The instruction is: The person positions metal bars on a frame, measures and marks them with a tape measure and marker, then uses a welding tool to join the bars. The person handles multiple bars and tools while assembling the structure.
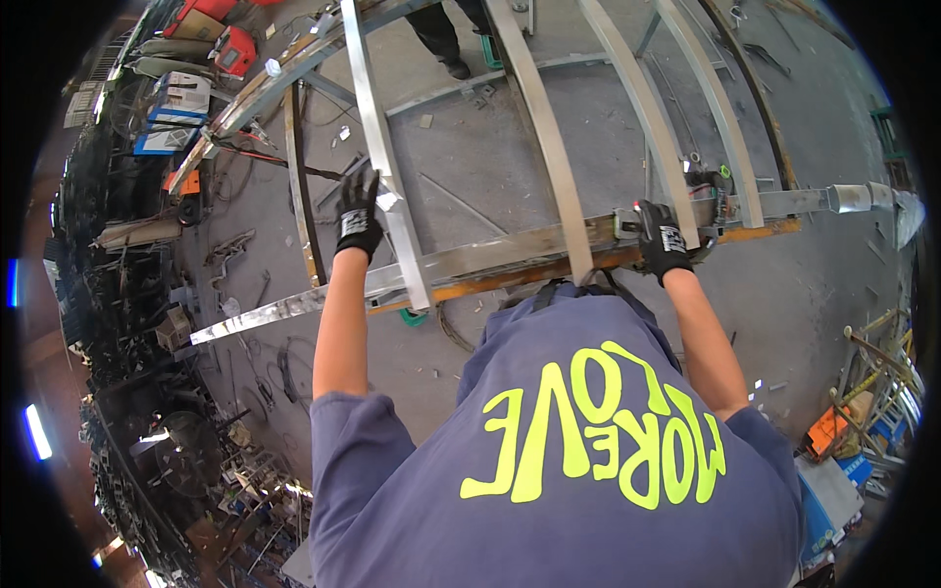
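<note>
My left hand [359,218], in a black glove, has its fingers stretched out beside a pale square metal tube [376,137]. Whether the palm presses on the tube cannot be made out. A small shiny piece [390,203] lies on the tube by the fingertips. My right hand [664,238], also gloved, is closed at the long curved metal beam [490,257], between two crossing tubes. What its fingers grip is mostly hidden; a grey metal block [627,223] and a dark device with a green spot [723,172] show around it.
More crossing tubes [549,137] form a large curved frame over the grey floor [461,167]. Another person's legs [436,34] stand beyond it. Blue-and-white boxes [174,113] and a red machine [235,51] are at far left. Scrap metal [872,382] is piled at right.
</note>
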The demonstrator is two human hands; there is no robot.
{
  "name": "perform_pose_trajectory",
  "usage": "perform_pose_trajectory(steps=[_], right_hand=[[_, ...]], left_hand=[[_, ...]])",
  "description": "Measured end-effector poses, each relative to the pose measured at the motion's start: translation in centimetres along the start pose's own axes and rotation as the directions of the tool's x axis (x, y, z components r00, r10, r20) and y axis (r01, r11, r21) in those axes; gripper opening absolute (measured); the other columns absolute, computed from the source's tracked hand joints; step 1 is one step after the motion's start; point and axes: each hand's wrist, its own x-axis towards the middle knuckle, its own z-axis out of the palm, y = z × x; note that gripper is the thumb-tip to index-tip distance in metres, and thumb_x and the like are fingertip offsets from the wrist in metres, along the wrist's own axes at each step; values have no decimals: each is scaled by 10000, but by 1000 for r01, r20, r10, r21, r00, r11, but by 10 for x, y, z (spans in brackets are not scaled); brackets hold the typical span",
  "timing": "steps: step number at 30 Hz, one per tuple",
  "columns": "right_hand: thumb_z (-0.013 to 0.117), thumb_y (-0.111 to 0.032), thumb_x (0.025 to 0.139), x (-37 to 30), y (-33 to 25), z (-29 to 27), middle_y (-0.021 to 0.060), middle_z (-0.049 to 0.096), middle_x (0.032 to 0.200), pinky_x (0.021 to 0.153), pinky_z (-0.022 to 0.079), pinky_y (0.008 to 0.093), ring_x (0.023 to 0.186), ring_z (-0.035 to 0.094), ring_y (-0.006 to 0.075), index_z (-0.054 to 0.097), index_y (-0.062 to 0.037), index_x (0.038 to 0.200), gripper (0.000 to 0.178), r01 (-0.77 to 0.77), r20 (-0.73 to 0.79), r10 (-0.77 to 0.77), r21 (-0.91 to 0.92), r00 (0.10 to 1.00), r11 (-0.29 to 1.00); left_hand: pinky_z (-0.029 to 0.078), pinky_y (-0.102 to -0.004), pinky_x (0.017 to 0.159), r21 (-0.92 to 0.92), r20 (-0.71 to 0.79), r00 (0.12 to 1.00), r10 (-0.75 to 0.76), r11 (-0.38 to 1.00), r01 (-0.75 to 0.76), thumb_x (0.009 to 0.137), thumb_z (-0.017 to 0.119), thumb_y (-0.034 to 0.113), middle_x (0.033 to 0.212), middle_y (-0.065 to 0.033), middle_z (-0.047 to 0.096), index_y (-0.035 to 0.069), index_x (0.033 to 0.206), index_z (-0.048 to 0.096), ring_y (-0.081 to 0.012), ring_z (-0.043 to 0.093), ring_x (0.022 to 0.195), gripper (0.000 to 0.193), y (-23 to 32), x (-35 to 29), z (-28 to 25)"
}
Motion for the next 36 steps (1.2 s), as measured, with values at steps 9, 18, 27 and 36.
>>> perform_pose_trajectory(steps=[9, 18, 27, 36], right_hand=[[749, -143, 878, -54, -61, -15, 196, 583, 1409, 1160, 422, 451, 1334, 547, 350, 557, -34, 1455, 618, 64, -464, -25, 69, 885, 996], [735, -269, 965, -87, -125, 57, 141, 588, 1422, 1072, 492, 360, 1260, 607, 245, 552, -24, 1467, 588, -8, -243, 144, 487, 959, 873], [754, -547, 866, -20, -155, 41, 255, 586, 1460, 1074, 504, 514, 1282, 615, 432, 424, -60, 1548, 901, -250, 240, 263, -86, 934, 964], [754, -565, 851, -12, -197, 62, 264, 513, 1534, 1056, 510, 541, 1286, 632, 406, 310, 2, 1595, 1035, -169, 274, 199, -128, 941, 977]], left_hand=[[561, -498, 964, -176, 121, 928, 352, 928, -329, 836, 748, 134, 1219, -139, 675, 149, 1406, 612, -371, 675, 1137, 585, 7, 35, 7], [504, -491, 1023, -599, -29, 864, 503, 683, -418, 937, 718, 431, 1228, -209, 715, 117, 1377, 647, -413, 639, 1197, 545, 208, -26, 41], [510, -488, 1071, -714, -143, 918, 370, 604, -354, 836, 803, 285, 1346, -172, 691, 86, 1302, 685, -376, 659, 1233, 520, 225, -43, 88], [486, -471, 1108, -617, -131, 940, 314, 717, -325, 786, 847, 260, 1385, -147, 682, 116, 1326, 680, -353, 633, 1288, 584, 187, -71, 89]])
